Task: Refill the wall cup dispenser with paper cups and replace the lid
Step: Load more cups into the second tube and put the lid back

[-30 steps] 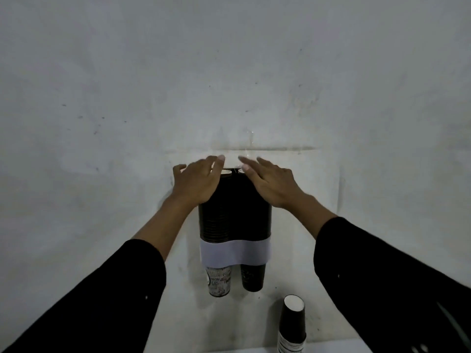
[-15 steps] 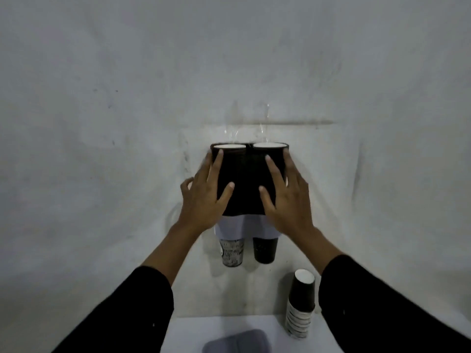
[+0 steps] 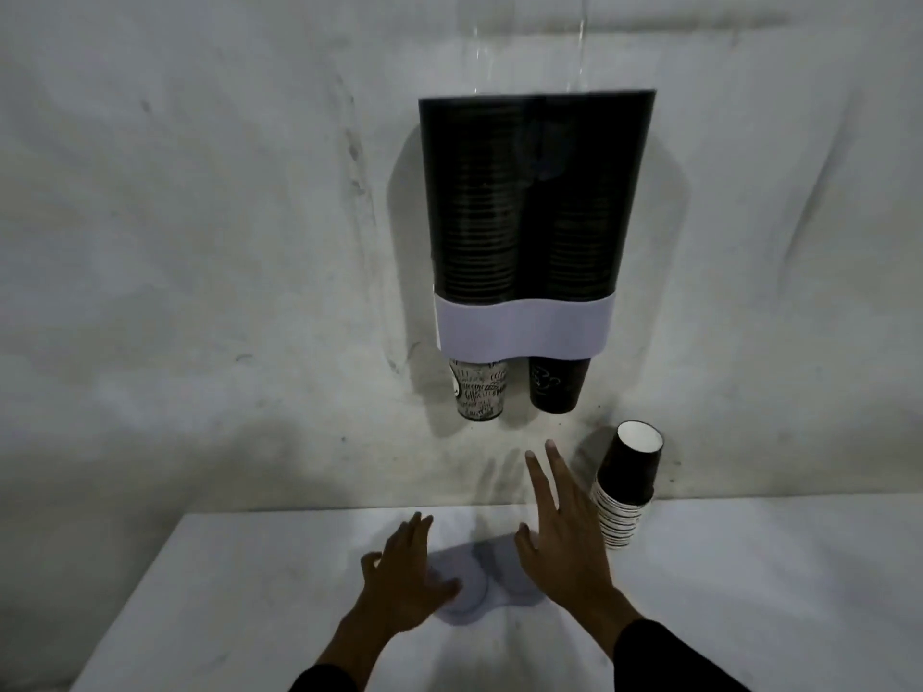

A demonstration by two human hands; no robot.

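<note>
The wall cup dispenser (image 3: 524, 327) hangs on the wall, a clear double tube with a white band. Two tall stacks of dark paper cups (image 3: 529, 197) fill it, and one cup pokes out below each tube. Its grey double-round lid (image 3: 479, 586) lies flat on the white table below. My left hand (image 3: 404, 581) hovers over the lid's left half with fingers spread. My right hand (image 3: 564, 541) is spread above the lid's right half. Neither hand grips anything.
A leaning stack of spare paper cups (image 3: 627, 491) stands on the white table (image 3: 749, 591) against the wall, just right of my right hand. The table's left edge runs diagonally at lower left.
Both hands left the cup stacks in the dispenser and dropped to the table, now over the lid. The view tilted down and came closer.
</note>
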